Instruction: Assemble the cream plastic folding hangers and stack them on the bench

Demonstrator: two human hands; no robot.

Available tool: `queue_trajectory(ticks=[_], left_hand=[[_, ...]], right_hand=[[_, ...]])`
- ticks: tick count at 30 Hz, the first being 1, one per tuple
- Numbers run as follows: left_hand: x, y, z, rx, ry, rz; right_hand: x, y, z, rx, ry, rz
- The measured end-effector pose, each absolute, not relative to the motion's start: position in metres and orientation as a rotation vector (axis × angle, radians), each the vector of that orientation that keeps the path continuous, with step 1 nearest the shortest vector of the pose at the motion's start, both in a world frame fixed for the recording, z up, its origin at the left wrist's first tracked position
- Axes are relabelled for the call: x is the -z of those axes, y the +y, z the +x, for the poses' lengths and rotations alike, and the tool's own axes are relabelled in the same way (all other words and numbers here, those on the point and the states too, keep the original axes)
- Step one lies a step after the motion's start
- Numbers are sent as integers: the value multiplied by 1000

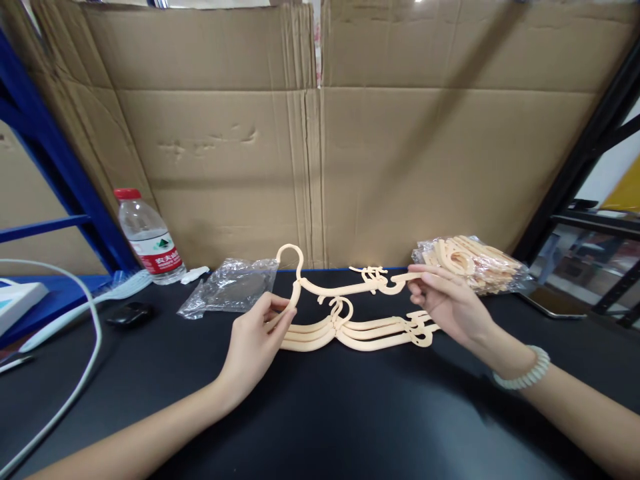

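A cream plastic clothes hanger [337, 291] is held up above the table, its hook pointing upward. My left hand [263, 333] pinches its left arm just below the hook. At the hanger's other end, my right hand [443, 297] has fingers closed on the tip of the right arm. Below it on the black table lie several matching hangers [373, 345], stacked with their hooks together. Small cream hook pieces [371, 275] lie behind the held hanger. A beaded bracelet circles my right wrist.
A clear bag of more cream hangers [475, 263] lies at the back right, beside a phone [553, 305]. To the left are a crumpled clear plastic bag [227, 287], a water bottle [153, 243], a black mouse [131, 315] and a white cable [95, 347]. Cardboard [400, 153] walls the back.
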State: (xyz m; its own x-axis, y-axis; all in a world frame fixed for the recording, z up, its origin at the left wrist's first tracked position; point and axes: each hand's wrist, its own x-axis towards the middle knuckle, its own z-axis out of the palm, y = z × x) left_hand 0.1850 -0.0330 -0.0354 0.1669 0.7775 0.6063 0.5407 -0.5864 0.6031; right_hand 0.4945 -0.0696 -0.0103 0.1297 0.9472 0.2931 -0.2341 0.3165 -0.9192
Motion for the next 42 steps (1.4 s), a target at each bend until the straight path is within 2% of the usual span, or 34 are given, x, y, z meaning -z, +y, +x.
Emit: queue_trajectory(ticks=[6,11,16,21,29,38,42], left_hand=[[35,-31,185,-1380,1272,2212],[27,-42,187,-1286,1119,2498],[18,-63,191,-846,1187,2736],[22,-71,195,-549,1205,2905],[23,-68,196,-476,1289,3030],[30,-72,200,-610,1220,3081],[35,-69,202,-678,1138,3025]], right_hand=[[-6,-64,531,-827,-1507,-1136],[-19,-68,547,-999,-1964,-1340],[-19,-74,550,-1127,-2293,-1456],[-17,-76,548,-1138,-2319,-1618],[-12,-73,547,-860,-2309,-1761],[-10,-83,517,-2,-2408,-1862],[-10,-87,503,9,-2313,-1617]])
